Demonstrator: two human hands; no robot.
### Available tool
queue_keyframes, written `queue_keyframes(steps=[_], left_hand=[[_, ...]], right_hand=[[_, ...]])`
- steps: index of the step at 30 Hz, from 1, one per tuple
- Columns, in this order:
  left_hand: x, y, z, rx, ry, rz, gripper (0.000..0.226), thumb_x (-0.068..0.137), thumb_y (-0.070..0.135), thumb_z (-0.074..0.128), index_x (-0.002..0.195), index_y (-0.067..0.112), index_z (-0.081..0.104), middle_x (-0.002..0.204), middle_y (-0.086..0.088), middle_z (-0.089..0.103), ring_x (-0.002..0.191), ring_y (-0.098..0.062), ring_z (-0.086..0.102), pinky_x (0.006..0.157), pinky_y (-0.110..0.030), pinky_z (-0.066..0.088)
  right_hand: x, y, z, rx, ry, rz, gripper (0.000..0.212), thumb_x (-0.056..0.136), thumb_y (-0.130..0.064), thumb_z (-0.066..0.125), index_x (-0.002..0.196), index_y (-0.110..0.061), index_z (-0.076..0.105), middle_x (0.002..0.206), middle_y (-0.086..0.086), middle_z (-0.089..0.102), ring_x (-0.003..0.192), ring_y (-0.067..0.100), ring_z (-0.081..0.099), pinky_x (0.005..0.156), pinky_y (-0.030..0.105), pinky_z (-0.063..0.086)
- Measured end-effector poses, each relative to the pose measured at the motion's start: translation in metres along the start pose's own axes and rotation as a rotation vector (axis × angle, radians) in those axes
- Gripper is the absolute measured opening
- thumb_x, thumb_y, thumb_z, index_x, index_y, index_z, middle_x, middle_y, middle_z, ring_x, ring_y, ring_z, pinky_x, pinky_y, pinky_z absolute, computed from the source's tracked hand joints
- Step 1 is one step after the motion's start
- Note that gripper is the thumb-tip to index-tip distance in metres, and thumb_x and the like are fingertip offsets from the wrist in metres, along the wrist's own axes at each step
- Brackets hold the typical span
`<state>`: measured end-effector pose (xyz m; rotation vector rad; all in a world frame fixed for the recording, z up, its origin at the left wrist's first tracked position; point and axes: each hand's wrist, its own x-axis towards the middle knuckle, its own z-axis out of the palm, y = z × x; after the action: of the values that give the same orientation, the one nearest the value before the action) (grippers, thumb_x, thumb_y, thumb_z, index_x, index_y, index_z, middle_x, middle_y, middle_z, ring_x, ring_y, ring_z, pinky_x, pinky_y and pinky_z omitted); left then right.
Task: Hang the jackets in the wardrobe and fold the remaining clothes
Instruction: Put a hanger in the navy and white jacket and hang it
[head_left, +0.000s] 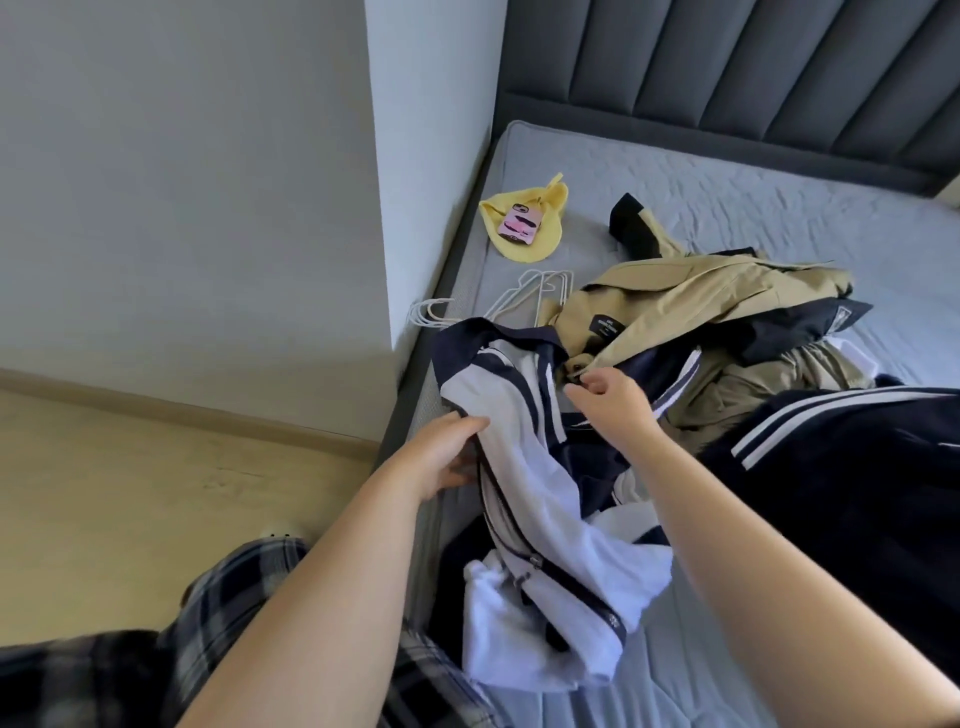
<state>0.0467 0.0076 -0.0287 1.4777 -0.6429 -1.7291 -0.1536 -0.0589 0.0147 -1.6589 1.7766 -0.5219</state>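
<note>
One jacket (540, 499) edge in left hand (447, 453)

Open bed (727, 182) top along the headboard (727, 62) and toward the far right, reachable from above. Hemmed on the left by the wall corner (431, 156), tight against the mattress edge. Close to that corner lie hangers (524, 299) and a yellow cloth (535, 249) with a phone (519, 223) on it; beyond the hangers, a bare strip between cloth and tan jacket (675, 296). Across the middle, that jacket in a heap; nearer, a white and navy jacket (535, 493) over the bed edge, and a dark striped garment (857, 467) filling the right. Open floor (130, 493) left of the bed.
</note>
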Motion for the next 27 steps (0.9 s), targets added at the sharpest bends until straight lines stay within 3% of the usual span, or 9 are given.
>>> queue_keyframes(steps=[3, 7, 9, 13, 15, 17, 19, 24, 27], left_hand=[[-0.005, 0.003, 0.002, -0.048, -0.014, 0.060, 0.011, 0.095, 0.025, 0.052, 0.101, 0.021, 0.061, 0.083, 0.004, 0.067, 0.072, -0.012, 0.063, 0.062, -0.028, 0.053], [-0.011, 0.002, -0.002, -0.180, -0.052, 0.057, 0.025, 0.097, 0.036, 0.049, 0.112, 0.019, 0.059, 0.106, -0.003, 0.066, 0.081, -0.019, 0.063, 0.081, -0.039, 0.053], [-0.013, 0.004, -0.005, -0.282, -0.048, 0.076, 0.034, 0.097, 0.042, 0.048, 0.116, 0.018, 0.060, 0.109, -0.005, 0.068, 0.085, -0.020, 0.064, 0.075, -0.036, 0.053], [-0.014, 0.011, -0.010, -0.572, 0.075, 0.127, 0.035, 0.097, 0.043, 0.045, 0.110, 0.016, 0.062, 0.094, -0.005, 0.071, 0.078, -0.024, 0.065, 0.069, -0.037, 0.054], [-0.015, 0.012, -0.012, -0.599, 0.106, 0.162, 0.036, 0.099, 0.039, 0.044, 0.122, 0.014, 0.056, 0.111, -0.007, 0.065, 0.078, -0.026, 0.065, 0.069, -0.036, 0.053], [-0.018, 0.011, -0.012, -0.567, 0.106, 0.153, 0.031, 0.099, 0.034, 0.046, 0.119, 0.013, 0.056, 0.111, -0.006, 0.063, 0.078, -0.025, 0.066, 0.064, -0.034, 0.052], [-0.021, 0.008, -0.010, -0.468, 0.082, 0.125, 0.022, 0.099, 0.031, 0.046, 0.106, 0.015, 0.059, 0.101, 0.000, 0.065, 0.078, -0.021, 0.067, 0.059, -0.030, 0.050], [-0.025, 0.007, -0.002, -0.303, 0.060, 0.122, 0.021, 0.100, 0.027, 0.043, 0.100, 0.020, 0.063, 0.091, 0.005, 0.068, 0.079, -0.012, 0.063, 0.056, -0.023, 0.048], [-0.025, 0.004, -0.004, -0.291, 0.100, 0.111, 0.021, 0.100, 0.024, 0.040, 0.110, 0.021, 0.059, 0.093, 0.004, 0.067, 0.085, -0.014, 0.062, 0.067, -0.027, 0.046]], right_hand=[[-0.009, 0.009, 0.031, 0.102, -0.298, 0.056, 0.087, 0.077, -0.040, 0.075, 0.146, -0.018, 0.026, 0.135, -0.007, 0.044, 0.119, 0.017, 0.047, 0.095, 0.031, 0.042], [-0.022, 0.011, 0.048, -0.021, -0.344, -0.034, 0.053, 0.078, -0.015, 0.065, 0.128, -0.010, 0.050, 0.101, 0.005, 0.065, 0.087, 0.016, 0.060, 0.073, 0.026, 0.047], [-0.022, 0.005, 0.036, 0.208, -0.345, 0.023, 0.031, 0.079, -0.002, 0.053, 0.108, -0.004, 0.063, 0.090, 0.017, 0.063, 0.077, 0.022, 0.058, 0.069, 0.033, 0.049], [-0.026, 0.002, 0.000, 0.842, -0.533, 0.190, 0.039, 0.083, 0.010, 0.035, 0.108, -0.001, 0.063, 0.079, 0.015, 0.059, 0.063, 0.024, 0.056, 0.055, 0.026, 0.046], [-0.024, 0.001, -0.012, 0.527, -0.439, 0.182, 0.035, 0.088, 0.007, 0.038, 0.111, 0.002, 0.064, 0.085, 0.018, 0.065, 0.070, 0.027, 0.061, 0.061, 0.031, 0.051], [-0.015, 0.005, -0.018, -0.051, -0.147, 0.142, 0.030, 0.090, 0.000, 0.046, 0.112, -0.001, 0.066, 0.108, 0.020, 0.066, 0.096, 0.033, 0.062, 0.083, 0.038, 0.050], [-0.010, 0.004, -0.018, -0.203, 0.099, 0.018, 0.030, 0.092, -0.010, 0.048, 0.118, -0.005, 0.063, 0.120, 0.015, 0.062, 0.109, 0.030, 0.056, 0.089, 0.034, 0.043], [-0.014, -0.021, 0.017, -0.227, -0.313, -0.160, 0.076, 0.083, -0.055, 0.061, 0.142, -0.013, 0.037, 0.145, 0.006, 0.044, 0.129, 0.025, 0.045, 0.100, 0.030, 0.035], [-0.015, -0.015, 0.039, -0.406, -0.364, -0.104, 0.083, 0.076, -0.041, 0.071, 0.144, -0.014, 0.032, 0.141, 0.008, 0.046, 0.123, 0.026, 0.049, 0.094, 0.028, 0.039]])
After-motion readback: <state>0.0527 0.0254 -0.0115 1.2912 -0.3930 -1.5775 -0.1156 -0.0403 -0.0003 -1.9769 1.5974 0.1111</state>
